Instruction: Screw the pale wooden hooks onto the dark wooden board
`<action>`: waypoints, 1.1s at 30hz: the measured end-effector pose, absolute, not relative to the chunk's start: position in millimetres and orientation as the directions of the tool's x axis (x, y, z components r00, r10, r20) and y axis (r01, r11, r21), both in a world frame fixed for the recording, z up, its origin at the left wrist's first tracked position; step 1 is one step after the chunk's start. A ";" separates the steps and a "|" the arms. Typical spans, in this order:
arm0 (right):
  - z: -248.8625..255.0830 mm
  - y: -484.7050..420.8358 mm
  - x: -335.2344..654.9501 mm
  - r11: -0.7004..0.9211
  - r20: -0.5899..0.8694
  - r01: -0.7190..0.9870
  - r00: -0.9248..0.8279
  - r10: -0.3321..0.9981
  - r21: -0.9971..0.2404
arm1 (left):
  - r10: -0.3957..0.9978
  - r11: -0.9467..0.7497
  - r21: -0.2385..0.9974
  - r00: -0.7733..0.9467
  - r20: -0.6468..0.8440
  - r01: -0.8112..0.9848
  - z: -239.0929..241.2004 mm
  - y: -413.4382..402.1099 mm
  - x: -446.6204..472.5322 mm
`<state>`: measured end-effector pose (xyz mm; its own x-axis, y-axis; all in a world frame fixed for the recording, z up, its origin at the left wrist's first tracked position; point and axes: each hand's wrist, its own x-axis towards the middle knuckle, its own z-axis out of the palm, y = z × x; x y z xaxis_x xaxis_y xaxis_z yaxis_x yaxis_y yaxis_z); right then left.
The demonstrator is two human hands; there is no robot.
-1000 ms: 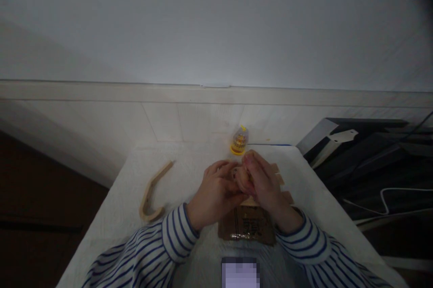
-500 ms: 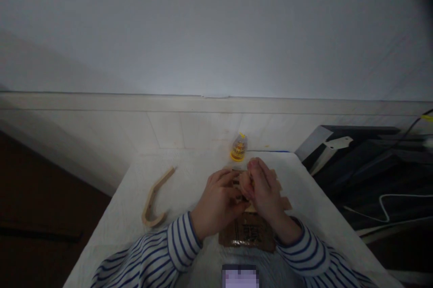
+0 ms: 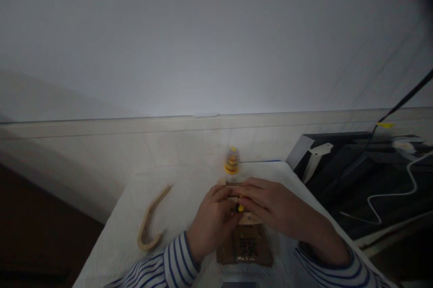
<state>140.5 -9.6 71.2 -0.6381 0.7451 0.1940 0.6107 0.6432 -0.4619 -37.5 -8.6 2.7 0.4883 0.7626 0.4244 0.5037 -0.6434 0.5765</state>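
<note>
My left hand (image 3: 214,218) is closed, its thumb and fingertips around a small black tool with a yellow end (image 3: 241,208), which looks like a mini screwdriver. From the other side my right hand (image 3: 270,202) reaches in palm down, fingers together and bent at the same spot; what they pinch is hidden. Beneath both hands lies a light wooden piece (image 3: 251,219) with a screw head in it, largely covered by the fingers. Nearer to me is a flat brown package (image 3: 245,245) with dark print, shiny like plastic wrap.
A hook-shaped wooden part (image 3: 146,222) lies on the left of the white-covered table (image 3: 118,234). Against the wall (image 3: 189,148) stands a yellow-based clear container (image 3: 232,161). Dark panels (image 3: 352,166) and a white cable (image 3: 392,195) are beyond the table's right edge.
My right hand has turned from an upright fist to palm down, its forearm swinging out to the right. The yellow tool end now shows between the hands. The view has tilted up slightly.
</note>
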 end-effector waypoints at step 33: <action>62.2 -11.3 133.0 0.662 0.226 0.722 -0.623 0.749 -0.202 | 0.815 -0.573 0.689 0.395 0.424 0.444 6.2 -9.3 -34.0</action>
